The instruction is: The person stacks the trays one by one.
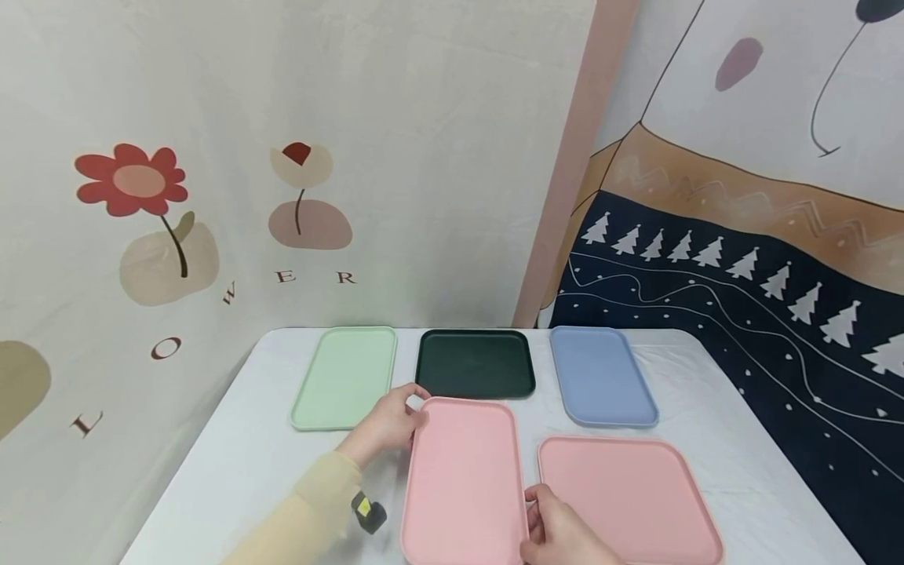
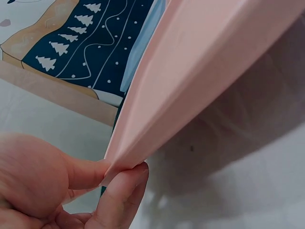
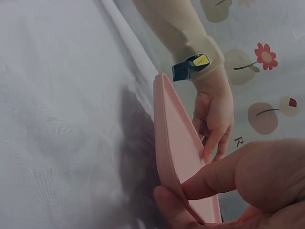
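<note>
Both hands hold a pink tray (image 1: 466, 479) lengthwise above the white table, and a shadow falls beneath it. At its far left corner my left hand (image 1: 388, 424) pinches the rim; in the left wrist view the thumb is on one side and a finger (image 2: 125, 191) is underneath. Lower on the opposite long side, my right hand (image 1: 565, 530) grips the rim, the thumb (image 3: 209, 181) inside and fingers below. A second pink tray (image 1: 628, 498) lies to the right, partly behind my right hand. The dark green tray (image 1: 475, 363) lies just beyond the held tray.
A light green tray (image 1: 346, 377) lies at the back left and a blue tray (image 1: 603, 377) at the back right. White cloth covers the table (image 1: 226, 471). Printed curtains hang along the table's back and right side. A dark device with a yellow patch (image 1: 367, 512) is on the left wrist.
</note>
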The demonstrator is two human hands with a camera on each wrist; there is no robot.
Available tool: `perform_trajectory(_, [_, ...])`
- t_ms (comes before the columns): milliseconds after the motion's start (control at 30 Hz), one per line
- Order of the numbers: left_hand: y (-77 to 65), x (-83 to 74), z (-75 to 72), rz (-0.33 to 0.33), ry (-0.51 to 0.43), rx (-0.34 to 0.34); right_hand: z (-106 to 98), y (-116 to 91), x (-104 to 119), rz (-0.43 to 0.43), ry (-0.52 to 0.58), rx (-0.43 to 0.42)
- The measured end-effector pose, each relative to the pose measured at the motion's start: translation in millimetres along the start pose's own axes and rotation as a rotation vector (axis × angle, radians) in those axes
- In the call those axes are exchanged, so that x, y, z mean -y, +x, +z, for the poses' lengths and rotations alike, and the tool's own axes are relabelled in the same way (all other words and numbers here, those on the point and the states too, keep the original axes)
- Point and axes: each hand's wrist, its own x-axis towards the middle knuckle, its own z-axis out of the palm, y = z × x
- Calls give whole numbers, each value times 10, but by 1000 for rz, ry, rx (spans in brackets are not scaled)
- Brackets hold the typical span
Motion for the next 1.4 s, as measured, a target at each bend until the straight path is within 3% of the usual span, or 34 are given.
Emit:
perform_trajectory(300, [-32,88,57,-7,26,-18,20,39,-33,-50,-166,9])
perform_trajectory(467, [-50,112,77,9,34,-30,65,144,-317,-123,-259,23])
perform_trajectory(733, [-73,132,100,10,94,-36,107,253,-665,-120,-492,-21])
perform_trajectory(933, [-91,103,89,0,141,-44,81,273,-695,-74,-411,26])
perform_trajectory(1133, [-126,75,81,-24,141,-39,68,257,-645,-111,-407,28])
perform_trajectory(1400, [-148,49,40,-3,170,-71,-28,70,-74,-38,-262,74])
